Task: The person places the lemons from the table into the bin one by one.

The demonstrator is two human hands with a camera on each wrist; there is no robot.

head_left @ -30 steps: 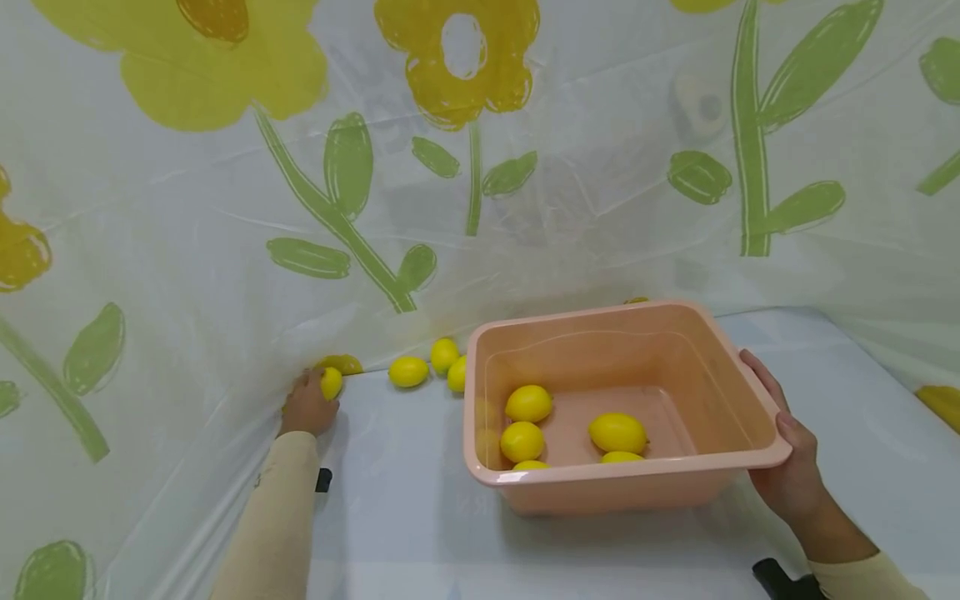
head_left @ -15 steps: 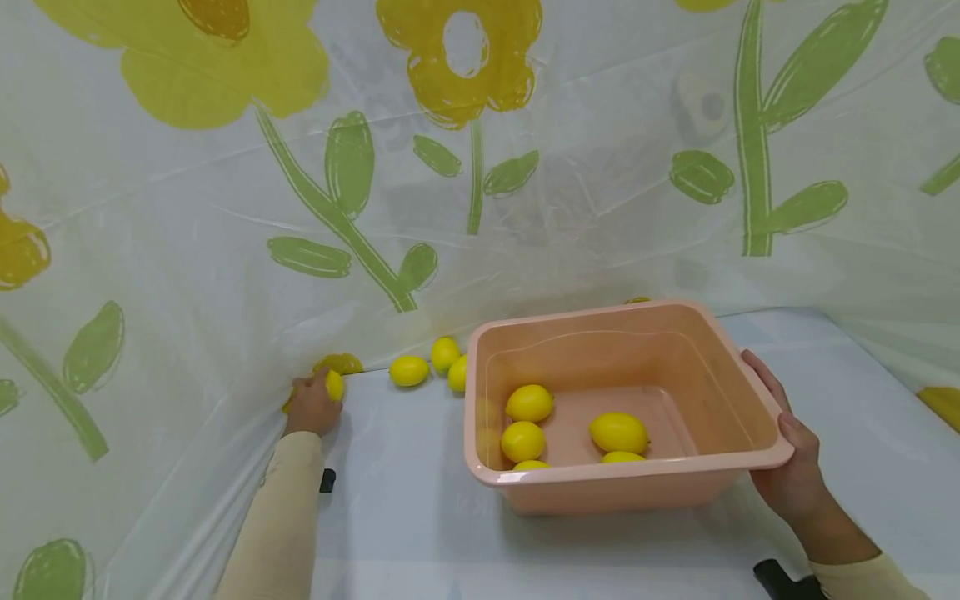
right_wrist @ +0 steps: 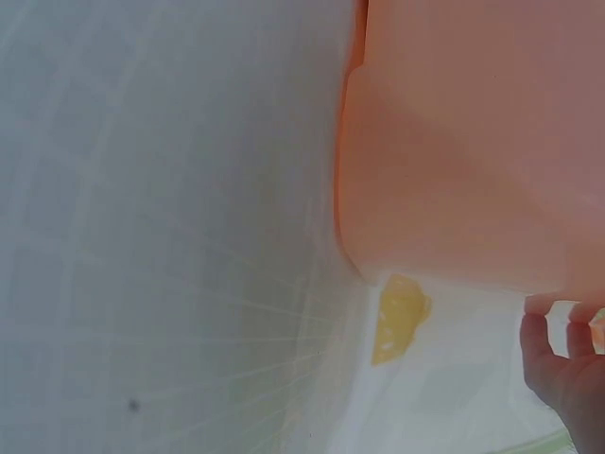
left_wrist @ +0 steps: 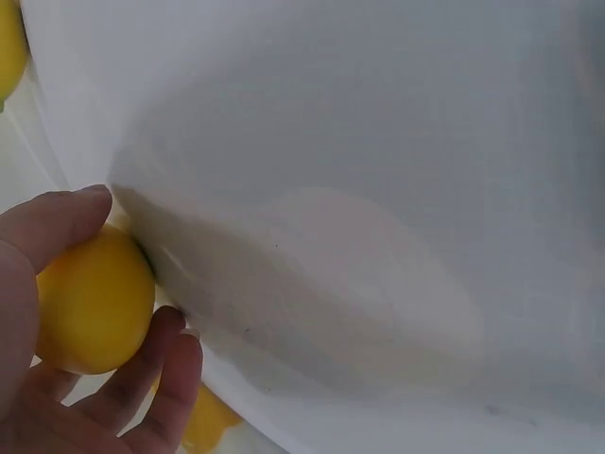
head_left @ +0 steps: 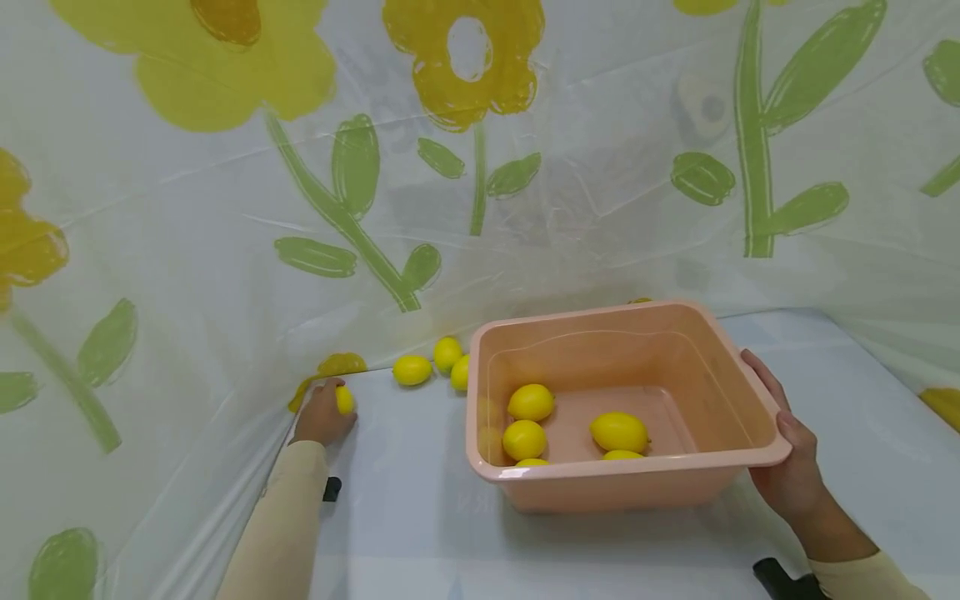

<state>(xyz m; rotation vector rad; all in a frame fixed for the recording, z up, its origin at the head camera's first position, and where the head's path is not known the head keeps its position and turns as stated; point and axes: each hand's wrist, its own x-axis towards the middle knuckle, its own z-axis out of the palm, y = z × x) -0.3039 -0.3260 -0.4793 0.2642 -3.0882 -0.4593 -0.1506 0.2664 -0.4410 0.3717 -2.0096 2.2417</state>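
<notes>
At the far left corner of the table, my left hand (head_left: 324, 417) grips a yellow lemon (head_left: 345, 400). In the left wrist view the thumb lies on one side of this lemon (left_wrist: 99, 303) and the curled fingers lie around the other. My right hand (head_left: 791, 467) holds the right rim of a pink plastic basin (head_left: 622, 490), thumb on the rim and fingers along its outer side. The basin tilts toward me, with several lemons inside, such as one lemon (head_left: 619, 432) near its middle. The right wrist view shows the basin's outer wall (right_wrist: 473, 170) and the fingertips at its edge.
Several lemons, including one lemon (head_left: 412, 370), lie along the back edge of the white tabletop (head_left: 405, 500), left of the basin. A flower-printed white curtain (head_left: 585, 208) hangs behind and down the left side. Black straps (head_left: 783, 579) show at the wrists.
My left hand has drawn the lemon a little toward me and to the right, away from the curtain. The right hand and basin have stayed almost still.
</notes>
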